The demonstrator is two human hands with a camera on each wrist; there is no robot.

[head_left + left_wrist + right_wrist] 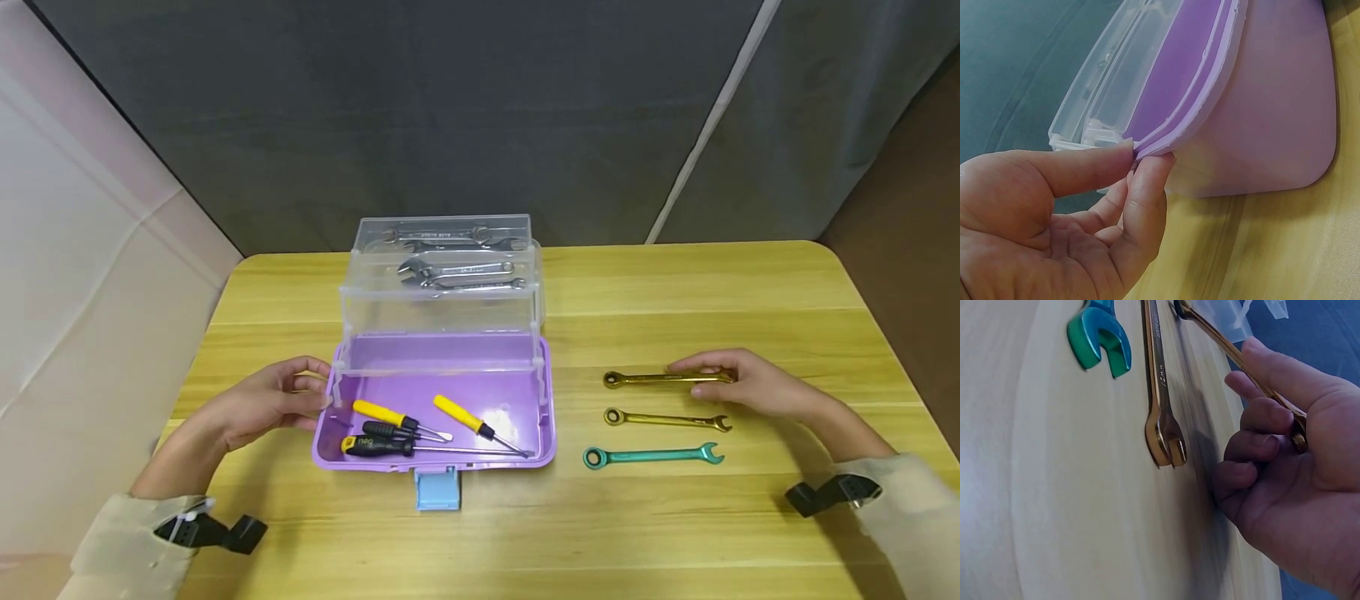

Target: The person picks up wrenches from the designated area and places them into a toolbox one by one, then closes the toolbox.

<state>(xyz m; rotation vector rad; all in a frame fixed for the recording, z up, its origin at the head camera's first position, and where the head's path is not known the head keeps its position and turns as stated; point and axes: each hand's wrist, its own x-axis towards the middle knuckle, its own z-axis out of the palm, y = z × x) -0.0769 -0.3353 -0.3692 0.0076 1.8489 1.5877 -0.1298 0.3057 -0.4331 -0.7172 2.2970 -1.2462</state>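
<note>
A purple toolbox [435,379] stands on the table with its clear tray section raised at the back. My left hand [258,404] pinches the box's left rim [1166,140] between thumb and forefinger. In the box lie several screwdrivers, among them a yellow one [461,413] and a long black one [375,446]. My right hand [765,387] grips a gold combination wrench [645,379] near its open end, the ring end pointing left. Below it on the table lie a second gold wrench [660,418] and a green wrench [652,456].
Several silver wrenches [472,270] lie in the clear trays [442,312]. A blue latch [437,490] hangs from the box's front. The wooden table [525,550] ends at a dark curtain [450,108] behind and a white one [82,250] at left.
</note>
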